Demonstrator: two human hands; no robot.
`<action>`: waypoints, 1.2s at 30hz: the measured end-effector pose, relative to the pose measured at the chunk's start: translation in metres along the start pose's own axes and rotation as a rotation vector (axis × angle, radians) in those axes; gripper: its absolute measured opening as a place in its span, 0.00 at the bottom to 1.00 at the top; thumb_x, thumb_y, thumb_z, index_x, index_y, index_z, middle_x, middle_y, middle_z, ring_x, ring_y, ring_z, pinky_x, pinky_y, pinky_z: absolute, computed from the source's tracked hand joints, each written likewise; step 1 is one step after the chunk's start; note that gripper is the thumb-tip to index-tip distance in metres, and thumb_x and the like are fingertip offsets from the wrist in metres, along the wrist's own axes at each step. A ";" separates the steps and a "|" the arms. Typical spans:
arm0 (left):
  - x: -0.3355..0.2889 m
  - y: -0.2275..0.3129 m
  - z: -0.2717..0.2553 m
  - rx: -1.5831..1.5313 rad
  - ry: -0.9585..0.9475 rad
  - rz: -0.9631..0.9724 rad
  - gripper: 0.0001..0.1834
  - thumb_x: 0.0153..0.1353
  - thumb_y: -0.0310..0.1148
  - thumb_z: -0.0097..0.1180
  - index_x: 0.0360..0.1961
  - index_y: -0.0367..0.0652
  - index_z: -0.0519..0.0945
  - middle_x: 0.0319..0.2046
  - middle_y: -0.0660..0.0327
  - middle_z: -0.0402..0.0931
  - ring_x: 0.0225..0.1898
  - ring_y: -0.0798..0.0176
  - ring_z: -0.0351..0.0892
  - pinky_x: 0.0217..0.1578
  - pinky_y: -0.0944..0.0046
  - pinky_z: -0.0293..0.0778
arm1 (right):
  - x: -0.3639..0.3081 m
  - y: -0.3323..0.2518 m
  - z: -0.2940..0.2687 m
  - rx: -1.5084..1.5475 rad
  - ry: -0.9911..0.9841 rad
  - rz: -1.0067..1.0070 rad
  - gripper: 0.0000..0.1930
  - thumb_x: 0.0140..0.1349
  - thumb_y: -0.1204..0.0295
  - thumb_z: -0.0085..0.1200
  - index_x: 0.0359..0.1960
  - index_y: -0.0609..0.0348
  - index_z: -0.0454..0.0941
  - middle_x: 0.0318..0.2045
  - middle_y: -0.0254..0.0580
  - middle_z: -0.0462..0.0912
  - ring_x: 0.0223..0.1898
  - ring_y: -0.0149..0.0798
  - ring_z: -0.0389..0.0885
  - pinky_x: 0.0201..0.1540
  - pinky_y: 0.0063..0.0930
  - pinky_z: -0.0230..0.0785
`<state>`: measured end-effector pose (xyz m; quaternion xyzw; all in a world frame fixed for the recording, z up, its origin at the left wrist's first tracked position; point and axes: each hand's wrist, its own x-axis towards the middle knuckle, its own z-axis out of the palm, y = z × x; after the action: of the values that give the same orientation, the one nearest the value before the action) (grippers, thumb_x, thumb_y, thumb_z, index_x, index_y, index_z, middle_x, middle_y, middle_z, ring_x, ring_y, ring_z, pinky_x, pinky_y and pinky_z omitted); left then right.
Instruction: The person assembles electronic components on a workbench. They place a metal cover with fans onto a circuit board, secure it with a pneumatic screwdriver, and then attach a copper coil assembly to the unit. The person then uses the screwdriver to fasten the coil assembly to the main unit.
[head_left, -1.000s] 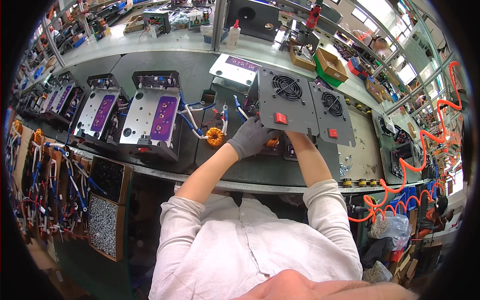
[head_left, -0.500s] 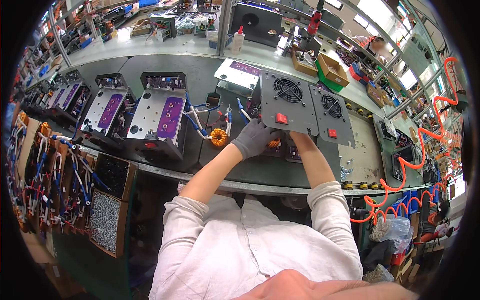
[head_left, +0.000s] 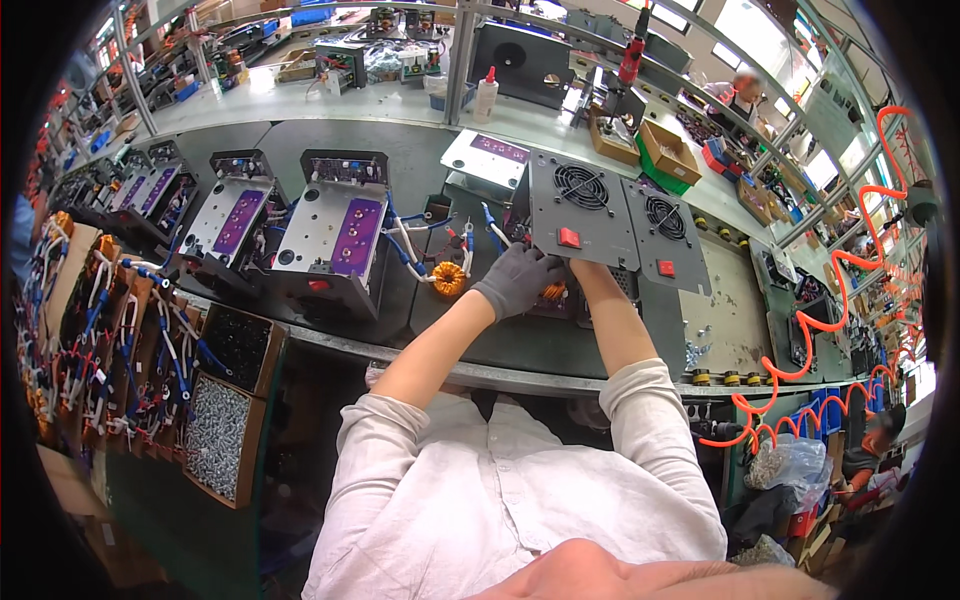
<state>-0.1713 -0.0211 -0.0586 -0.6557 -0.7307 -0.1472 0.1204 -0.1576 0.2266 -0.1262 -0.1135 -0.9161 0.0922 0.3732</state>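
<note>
My left hand (head_left: 520,283), in a dark grey glove, reaches under the near-left edge of a black panel (head_left: 575,205) with a round fan grille and a red switch (head_left: 569,238). Its fingers are curled, and what they grip is hidden. A copper-wound coil (head_left: 553,291) shows just beside them. My right hand (head_left: 590,272) goes beneath the same panel; its fingers are out of sight, only the wrist and bare forearm show. Left of my gloved hand lies another copper ring coil (head_left: 449,278) with white and blue leads. A second fan panel (head_left: 664,225) stands to the right.
Several open units with silver plates and purple boards (head_left: 335,230) line the bench at left. A box of screws (head_left: 222,435) and hung cable bundles (head_left: 120,340) sit at lower left. An orange coiled hose (head_left: 825,330) hangs at right; a white bottle (head_left: 486,97) stands behind.
The whole view has shifted slightly. My right forearm has swung a little to the left under the panel. My left hand stays at the panel's edge.
</note>
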 end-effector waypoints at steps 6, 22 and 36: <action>-0.001 0.004 -0.015 -0.020 -0.087 -0.026 0.28 0.50 0.32 0.63 0.56 0.59 0.77 0.55 0.63 0.70 0.61 0.53 0.67 0.59 0.53 0.63 | 0.006 -0.004 0.009 0.010 0.002 0.004 0.16 0.65 0.62 0.50 0.47 0.60 0.78 0.46 0.49 0.81 0.48 0.47 0.79 0.52 0.38 0.71; -0.004 0.002 -0.013 0.024 -0.093 -0.014 0.28 0.51 0.31 0.60 0.57 0.60 0.76 0.55 0.63 0.72 0.59 0.55 0.69 0.58 0.55 0.64 | 0.001 0.011 0.005 0.009 0.019 -0.004 0.14 0.63 0.67 0.51 0.47 0.61 0.78 0.45 0.48 0.81 0.47 0.46 0.79 0.51 0.38 0.72; -0.004 0.002 -0.007 0.022 -0.030 -0.006 0.26 0.51 0.33 0.61 0.54 0.56 0.77 0.52 0.64 0.74 0.57 0.56 0.71 0.54 0.55 0.66 | 0.000 0.008 0.002 0.009 -0.011 0.008 0.13 0.62 0.69 0.52 0.46 0.60 0.78 0.44 0.48 0.81 0.45 0.44 0.80 0.50 0.37 0.73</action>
<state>-0.1687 -0.0275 -0.0538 -0.6543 -0.7359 -0.1298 0.1163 -0.1577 0.2340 -0.1300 -0.1151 -0.9172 0.0987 0.3684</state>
